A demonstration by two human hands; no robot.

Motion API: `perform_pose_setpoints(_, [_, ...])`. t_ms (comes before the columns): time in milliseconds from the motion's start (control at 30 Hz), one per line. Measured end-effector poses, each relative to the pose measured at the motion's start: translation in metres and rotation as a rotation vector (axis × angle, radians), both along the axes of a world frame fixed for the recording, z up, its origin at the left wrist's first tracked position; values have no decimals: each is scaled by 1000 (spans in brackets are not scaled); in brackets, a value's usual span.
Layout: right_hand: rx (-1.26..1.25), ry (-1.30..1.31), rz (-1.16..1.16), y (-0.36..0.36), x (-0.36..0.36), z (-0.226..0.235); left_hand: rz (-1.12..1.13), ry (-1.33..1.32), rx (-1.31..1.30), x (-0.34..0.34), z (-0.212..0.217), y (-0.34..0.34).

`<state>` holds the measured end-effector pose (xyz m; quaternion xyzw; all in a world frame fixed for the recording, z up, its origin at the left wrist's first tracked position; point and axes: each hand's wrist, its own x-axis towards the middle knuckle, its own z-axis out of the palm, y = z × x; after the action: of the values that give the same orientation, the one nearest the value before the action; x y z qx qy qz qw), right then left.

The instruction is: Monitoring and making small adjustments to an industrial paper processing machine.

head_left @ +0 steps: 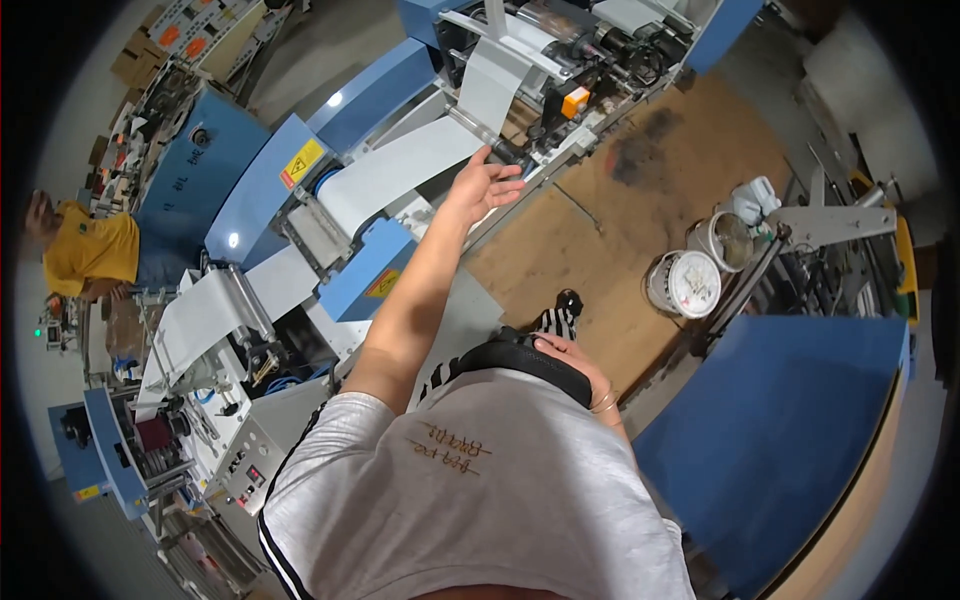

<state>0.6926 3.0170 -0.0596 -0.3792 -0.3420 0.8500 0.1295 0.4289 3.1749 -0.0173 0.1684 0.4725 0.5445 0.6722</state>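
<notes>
My left hand [485, 187] is stretched forward, palm partly up and fingers apart, with nothing in it. It hovers beside the end of a dark roller [508, 150] on a printing machine, just right of a white paper web [405, 168]. Whether the fingertips touch the machine frame, I cannot tell. My right hand [575, 358], with a thin bracelet at the wrist, rests at my waist against a black waist bag [525, 362]. Its fingers lie stretched along the bag's far edge, partly hidden.
Blue machine covers [375, 95] and a control panel [250, 470] line the left. Two white buckets [685, 284] and a pale jug [755, 200] stand on brown floor board [540, 240]. A blue-topped table [780, 420] is at right. Another person [92, 248] in yellow stands far left.
</notes>
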Motion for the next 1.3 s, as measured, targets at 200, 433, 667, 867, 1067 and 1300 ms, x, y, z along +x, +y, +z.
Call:
perform_pose_setpoints(200, [83,46,203,132,36,29,132,-43,-86,17,-16,77])
perform_pose_setpoints(433, [596,35,418,222,38,32,328,18,-274,5,-36,118])
perform_pose_setpoints(667, [403,116,432,293,26,8,399,32,-291,-21,-60,192])
perform_pose_setpoints(867, [217,-17,434,342,-3,42,398,-119,-290,-12,-113,205])
perform_pose_setpoints(1067, [324,-74,704,401,0,-6,73,477,-272,32,-183,136])
perform_pose_setpoints(1300, [359,-32,1008,472,7,-15,344,260,-949,106,-177,85])
